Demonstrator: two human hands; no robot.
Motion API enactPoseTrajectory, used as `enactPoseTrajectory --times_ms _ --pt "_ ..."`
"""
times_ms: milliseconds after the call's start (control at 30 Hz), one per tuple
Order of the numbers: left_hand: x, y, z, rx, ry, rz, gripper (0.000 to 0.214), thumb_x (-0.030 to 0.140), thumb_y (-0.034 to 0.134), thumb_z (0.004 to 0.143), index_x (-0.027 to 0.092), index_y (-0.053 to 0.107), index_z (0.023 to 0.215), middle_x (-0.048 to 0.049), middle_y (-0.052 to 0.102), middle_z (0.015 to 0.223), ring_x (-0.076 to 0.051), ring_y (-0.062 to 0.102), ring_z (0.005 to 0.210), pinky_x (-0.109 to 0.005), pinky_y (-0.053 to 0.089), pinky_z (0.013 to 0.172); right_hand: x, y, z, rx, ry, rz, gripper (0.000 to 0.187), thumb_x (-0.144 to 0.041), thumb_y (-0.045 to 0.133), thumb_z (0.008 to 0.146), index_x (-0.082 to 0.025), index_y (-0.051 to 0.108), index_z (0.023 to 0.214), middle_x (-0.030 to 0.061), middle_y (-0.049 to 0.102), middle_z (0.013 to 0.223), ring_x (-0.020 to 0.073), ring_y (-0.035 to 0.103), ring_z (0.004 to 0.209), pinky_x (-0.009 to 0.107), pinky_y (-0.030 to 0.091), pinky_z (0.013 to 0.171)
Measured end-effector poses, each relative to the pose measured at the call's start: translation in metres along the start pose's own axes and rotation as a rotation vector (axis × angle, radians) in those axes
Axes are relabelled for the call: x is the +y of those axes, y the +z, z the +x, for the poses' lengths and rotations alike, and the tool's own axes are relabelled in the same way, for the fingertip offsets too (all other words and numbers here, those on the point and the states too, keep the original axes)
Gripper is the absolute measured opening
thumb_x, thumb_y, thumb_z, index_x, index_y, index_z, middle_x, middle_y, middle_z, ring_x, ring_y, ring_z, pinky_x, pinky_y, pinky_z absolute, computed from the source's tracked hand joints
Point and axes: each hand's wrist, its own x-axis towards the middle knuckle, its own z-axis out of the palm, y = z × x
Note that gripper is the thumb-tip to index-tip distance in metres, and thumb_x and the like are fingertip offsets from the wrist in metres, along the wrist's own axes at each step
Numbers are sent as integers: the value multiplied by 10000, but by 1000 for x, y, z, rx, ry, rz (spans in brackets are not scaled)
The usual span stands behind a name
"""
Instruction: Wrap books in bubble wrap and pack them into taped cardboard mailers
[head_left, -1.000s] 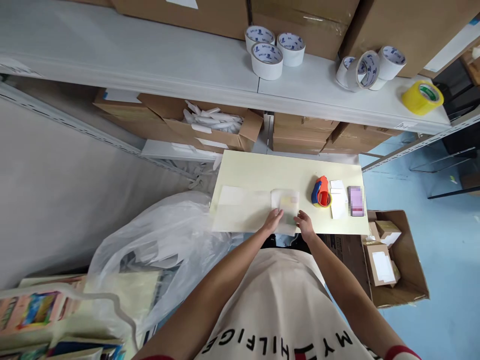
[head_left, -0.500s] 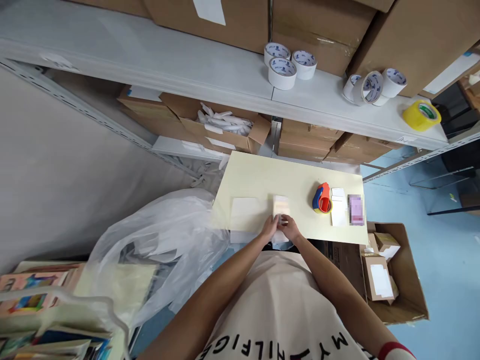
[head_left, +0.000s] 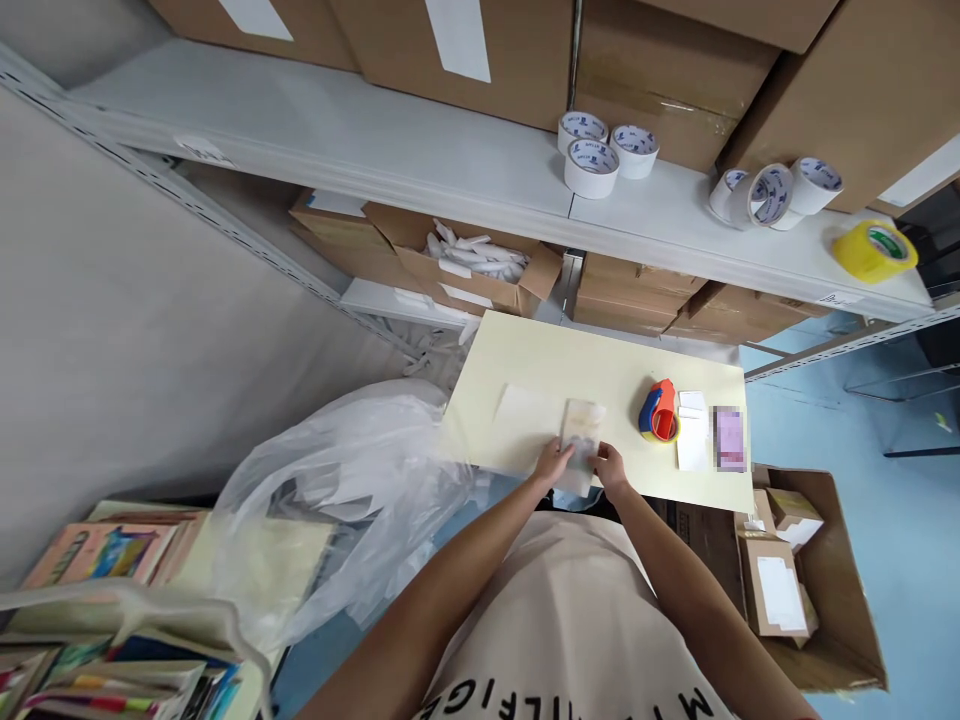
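A flat, pale packet in translucent white wrapping (head_left: 583,425) lies tilted at the near edge of the cream table (head_left: 525,345). My left hand (head_left: 553,463) grips its left edge, thumb on top. At the right edge, the bent fingers of my right hand (head_left: 610,466) pinch the wrapping. What exactly is inside the wrapping I cannot make out. Left of the packet a thin white sheet (head_left: 517,408) rests on the table. To the right stands a red and blue tape dispenser (head_left: 660,412), beside several white cards (head_left: 693,440) and a blurred purple item (head_left: 729,440).
White tape rolls (head_left: 592,170) and a yellow tape roll (head_left: 874,252) sit on the grey shelf (head_left: 465,150) ahead. An open carton (head_left: 847,580) with small boxes stands at lower right. Clear plastic sheeting (head_left: 352,480) hangs left of the table, above books (head_left: 112,550).
My hands have moved apart, from together over the packet to its two sides. The packet now lies more tilted. The whole view has shifted slightly.
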Motion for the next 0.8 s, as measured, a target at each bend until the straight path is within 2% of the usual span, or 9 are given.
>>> enactPoseTrajectory --times_ms 133,233,367,433,500,567,700,800 --pt "16 16 5 -57 35 -59 426 491 627 798 172 660 1078 -144 665 1220 -296 571 1201 -384 435 997 -15 -11 -7 55 4 87 422 -372 667 612 -200 578 987 33 643 897 170 619 720 305 530 628" --pt "24 19 2 -89 82 -96 441 506 598 812 171 654 1092 -135 643 1255 -278 580 1188 -379 452 996 -28 -1 -12 23 -2 169 499 -388 708 620 -220 584 1073 53 630 1025 174 633 795 324 544 703" --pt "23 -1 0 -79 170 -149 490 513 560 839 173 594 1191 -120 674 1183 -244 651 1048 -374 506 917 -40 25 -15 -89 1 198 567 -418 717 651 -246 594 1178 83 617 1169 203 644 920 353 535 800" --pt "21 -17 3 2 152 -112 516 494 572 839 171 556 1241 -131 655 1220 -258 628 1109 -384 485 960 -40 33 -15 -104 27 166 588 -402 730 635 -246 606 1188 101 606 1230 234 635 997 374 522 843" --pt "18 -31 8 80 74 -32 552 472 577 841 160 520 1293 -159 588 1327 -286 552 1239 -396 430 1039 -37 35 -13 -90 69 120 614 -379 745 604 -239 616 1188 121 583 1297 269 606 1097 390 503 886" --pt "15 -40 14 109 12 34 554 453 586 838 137 529 1289 -190 513 1406 -314 471 1327 -408 360 1106 -32 35 -11 -71 112 88 638 -366 755 580 -230 620 1189 134 560 1348 296 564 1186 395 488 914" --pt "12 -41 18 58 -8 77 475 419 633 796 124 614 1168 -202 517 1394 -340 464 1328 -413 307 1138 -21 28 -10 -87 149 115 681 -391 765 566 -234 608 1210 125 571 1355 295 570 1186 373 494 883" --pt "10 -31 15 2 -14 79 512 431 665 762 144 615 1183 -186 516 1412 -347 443 1347 -422 303 1136 -17 20 -12 -17 168 182 712 -382 783 535 -232 604 1208 118 601 1295 273 604 1105 338 494 822"
